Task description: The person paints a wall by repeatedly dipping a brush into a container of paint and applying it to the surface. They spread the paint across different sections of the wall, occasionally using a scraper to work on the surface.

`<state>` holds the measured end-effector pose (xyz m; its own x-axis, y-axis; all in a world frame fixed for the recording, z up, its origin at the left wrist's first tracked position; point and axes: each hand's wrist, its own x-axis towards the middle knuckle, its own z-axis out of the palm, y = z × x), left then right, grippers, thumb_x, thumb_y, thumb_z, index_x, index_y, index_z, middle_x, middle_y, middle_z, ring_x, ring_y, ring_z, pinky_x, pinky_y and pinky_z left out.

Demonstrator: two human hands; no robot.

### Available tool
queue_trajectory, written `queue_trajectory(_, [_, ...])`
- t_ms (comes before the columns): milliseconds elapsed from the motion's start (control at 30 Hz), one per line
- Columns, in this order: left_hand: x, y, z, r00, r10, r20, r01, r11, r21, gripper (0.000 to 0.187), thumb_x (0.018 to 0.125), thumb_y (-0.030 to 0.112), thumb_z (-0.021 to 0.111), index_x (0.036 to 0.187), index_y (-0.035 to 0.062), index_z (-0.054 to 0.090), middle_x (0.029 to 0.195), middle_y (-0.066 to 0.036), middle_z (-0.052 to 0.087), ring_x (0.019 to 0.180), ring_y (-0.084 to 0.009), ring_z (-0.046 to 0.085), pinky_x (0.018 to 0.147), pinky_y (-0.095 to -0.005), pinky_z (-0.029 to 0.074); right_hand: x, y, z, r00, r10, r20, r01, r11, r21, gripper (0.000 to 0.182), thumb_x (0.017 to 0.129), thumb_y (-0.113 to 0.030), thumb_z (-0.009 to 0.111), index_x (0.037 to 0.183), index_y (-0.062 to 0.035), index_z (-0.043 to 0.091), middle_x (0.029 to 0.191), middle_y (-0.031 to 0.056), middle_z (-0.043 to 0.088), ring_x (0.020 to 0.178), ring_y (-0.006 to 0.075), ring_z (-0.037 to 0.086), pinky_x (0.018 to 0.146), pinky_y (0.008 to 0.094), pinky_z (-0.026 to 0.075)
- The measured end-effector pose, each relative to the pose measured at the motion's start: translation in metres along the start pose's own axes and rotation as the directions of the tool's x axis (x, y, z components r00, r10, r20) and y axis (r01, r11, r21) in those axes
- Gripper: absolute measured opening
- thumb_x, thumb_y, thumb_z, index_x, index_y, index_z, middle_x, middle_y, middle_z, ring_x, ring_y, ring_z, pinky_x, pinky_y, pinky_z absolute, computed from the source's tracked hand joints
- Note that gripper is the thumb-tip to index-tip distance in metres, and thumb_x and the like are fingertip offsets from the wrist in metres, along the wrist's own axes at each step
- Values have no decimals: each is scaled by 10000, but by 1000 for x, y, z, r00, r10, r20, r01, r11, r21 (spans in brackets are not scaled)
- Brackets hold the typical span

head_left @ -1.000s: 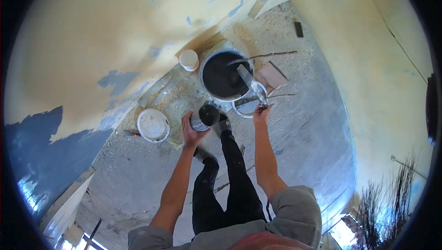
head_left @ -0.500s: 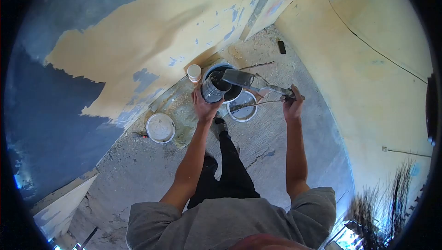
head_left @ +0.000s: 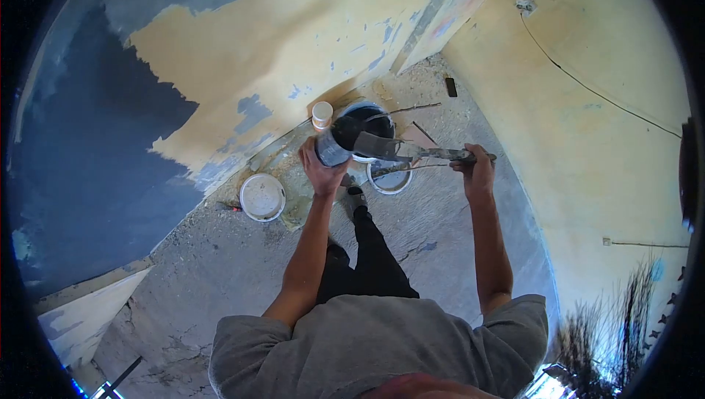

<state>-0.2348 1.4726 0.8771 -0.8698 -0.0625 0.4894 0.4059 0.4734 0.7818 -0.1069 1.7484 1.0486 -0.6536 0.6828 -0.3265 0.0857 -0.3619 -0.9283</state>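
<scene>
My left hand (head_left: 323,169) is wrapped round a clear, ribbed plastic container (head_left: 332,151), tilted with its dark mouth toward a bucket (head_left: 390,121) of dark paint. In my right hand (head_left: 477,171) is the long, paint-smeared handle of what looks like a wide paint brush (head_left: 376,145). Its dark grey flat head points left and overlaps the container's mouth and the bucket in this view. A thin stick (head_left: 411,109) reaches out over the bucket's rim.
Below the bucket, a white-rimmed round tub (head_left: 389,190) has another stick across it. A white lid-like round (head_left: 262,197) lies at the left, and a small white tub (head_left: 322,115) stands by the part-painted wall (head_left: 294,54). A black phone-like object (head_left: 451,87) lies farther back.
The brush head has swung lower against the container's mouth, and the container has tipped further toward the bucket. My right hand has shifted slightly right. The whole view has shifted a little.
</scene>
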Motion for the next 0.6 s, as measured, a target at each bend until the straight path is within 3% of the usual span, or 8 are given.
queue_trajectory(167, [22,-7,-31,991,-38,-127,42,999,26,857,517,266,905,1220,20,482,1135,-178,553,1055,-407,526,929,-509,428,-32,-4,-1,999,-11,40,13,999,-51,111,875,-109,613,822,-18,579,693,132,638,508,245,653,465,308,567])
queue_trajectory(300, [28,-5,-58,979,-113,-170,116,993,8,814,524,226,896,1210,38,502,1093,-165,580,1026,-372,561,903,-483,455,-64,-24,9,990,-119,77,113,990,86,133,915,-108,597,814,-25,571,703,118,632,539,243,662,517,319,577])
queue_trajectory(400, [26,-5,-79,985,-101,-142,109,993,51,804,526,216,896,1206,36,509,1088,-167,601,1013,-350,591,887,-465,483,-85,-36,21,960,-220,175,199,971,132,152,942,-99,581,822,-6,574,744,136,641,588,261,678,593,341,592])
queue_trajectory(467, [21,-5,-91,989,-147,-9,146,984,-102,852,515,265,899,1223,26,488,1099,-184,606,1025,-402,576,901,-503,465,-104,-45,36,888,-346,302,365,931,-6,137,936,-68,584,843,33,583,812,171,667,724,274,706,666,366,608])
queue_trajectory(500, [20,1,-100,989,-151,-11,149,984,-100,852,515,265,899,1223,26,488,1099,-184,606,1025,-402,576,901,-503,465,-113,-48,46,888,-344,306,363,932,-7,137,936,-68,584,843,33,583,812,171,667,724,274,706,666,366,608])
queue_trajectory(567, [18,11,-117,983,-168,77,176,980,-96,800,527,208,899,1199,31,502,1075,-172,645,967,-307,651,855,-404,527,-129,-50,62,804,-446,394,506,861,-58,82,914,-6,595,871,64,592,937,225,689,876,300,704,764,386,602])
queue_trajectory(600, [15,11,-124,983,-168,70,174,980,-97,800,527,208,899,1199,31,502,1075,-172,645,967,-307,651,855,-404,527,-133,-46,64,800,-448,399,509,859,-56,82,914,-6,595,871,64,592,937,225,689,876,300,704,764,386,602])
